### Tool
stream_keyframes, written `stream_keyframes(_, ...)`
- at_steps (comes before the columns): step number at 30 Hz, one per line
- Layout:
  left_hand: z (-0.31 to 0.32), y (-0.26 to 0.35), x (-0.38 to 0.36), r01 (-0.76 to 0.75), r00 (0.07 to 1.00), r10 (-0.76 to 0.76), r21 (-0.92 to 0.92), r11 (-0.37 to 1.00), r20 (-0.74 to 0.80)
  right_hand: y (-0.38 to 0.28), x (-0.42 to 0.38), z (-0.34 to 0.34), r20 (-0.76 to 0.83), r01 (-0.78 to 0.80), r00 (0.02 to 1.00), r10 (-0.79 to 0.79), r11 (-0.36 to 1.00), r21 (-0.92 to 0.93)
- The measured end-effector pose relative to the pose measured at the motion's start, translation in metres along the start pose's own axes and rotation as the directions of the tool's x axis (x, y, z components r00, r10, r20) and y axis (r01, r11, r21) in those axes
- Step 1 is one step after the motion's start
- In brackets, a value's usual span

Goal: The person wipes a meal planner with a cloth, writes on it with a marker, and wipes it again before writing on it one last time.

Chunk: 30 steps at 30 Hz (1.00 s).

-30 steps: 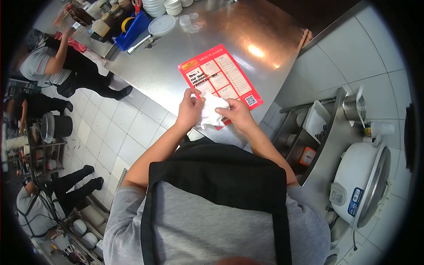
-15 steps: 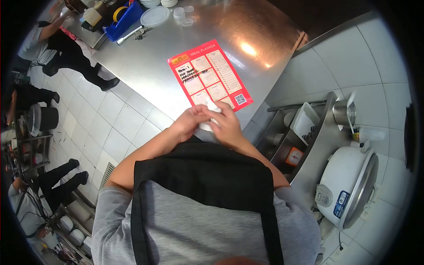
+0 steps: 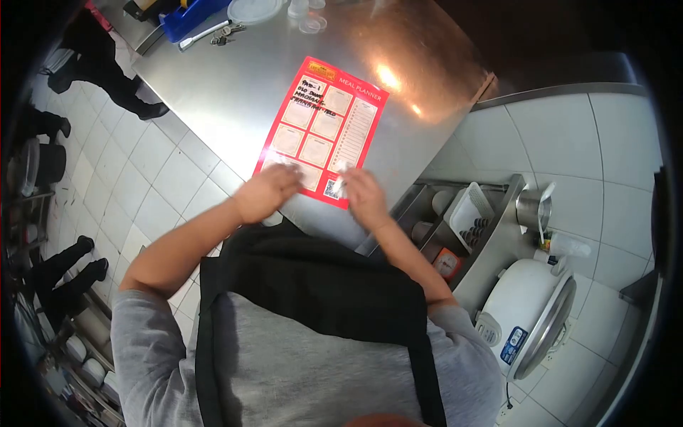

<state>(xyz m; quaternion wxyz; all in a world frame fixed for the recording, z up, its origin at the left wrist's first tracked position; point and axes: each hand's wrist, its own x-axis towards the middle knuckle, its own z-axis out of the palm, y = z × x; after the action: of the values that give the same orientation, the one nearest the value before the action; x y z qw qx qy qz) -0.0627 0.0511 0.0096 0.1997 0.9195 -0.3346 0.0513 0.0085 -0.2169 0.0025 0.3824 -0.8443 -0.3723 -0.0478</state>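
Observation:
A red-bordered meal planner sheet (image 3: 326,124) with black handwriting lies tilted on the steel table (image 3: 235,85). My left hand (image 3: 269,193) is at its lower left edge, fingers curled together over the sheet; whatever is under them is hidden. At the lower right corner, beside the printed square code, my right hand (image 3: 366,199) pinches a small white crumpled cloth or tissue (image 3: 340,186), which shows at the fingertips.
Keys (image 3: 226,34), a white-handled tool (image 3: 203,34), a blue bin (image 3: 188,20) and clear lids (image 3: 313,24) sit at the far edge. A rice cooker (image 3: 530,313) and a shelf with a white basket (image 3: 469,213) are right. Two people stand left.
My hands have moved apart from the white cloth between them, my left hand leftward onto the sheet. The planner has turned clockwise, and the whole view has shifted.

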Motion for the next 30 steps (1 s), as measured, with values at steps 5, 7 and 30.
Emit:
stream_keyframes(5,0.027,0.014,0.02,-0.037,0.989,-0.008,-0.292,0.956,-0.15,0.037,0.013,0.021,0.02,0.065,0.998,-0.063,0.986,-0.156)
stream_keyframes(7,0.028,0.014,0.018,-0.035,0.984,-0.027,-0.337,0.941,-0.176,0.085,0.08,0.012,-0.06,-0.236,0.972,0.228,0.928,-0.287)
stream_keyframes(30,0.035,0.005,0.016,-0.05,0.98,-0.042,-0.444,0.895,-0.196,-0.007,0.005,0.029,-0.003,-0.187,0.982,0.187,0.981,-0.05)
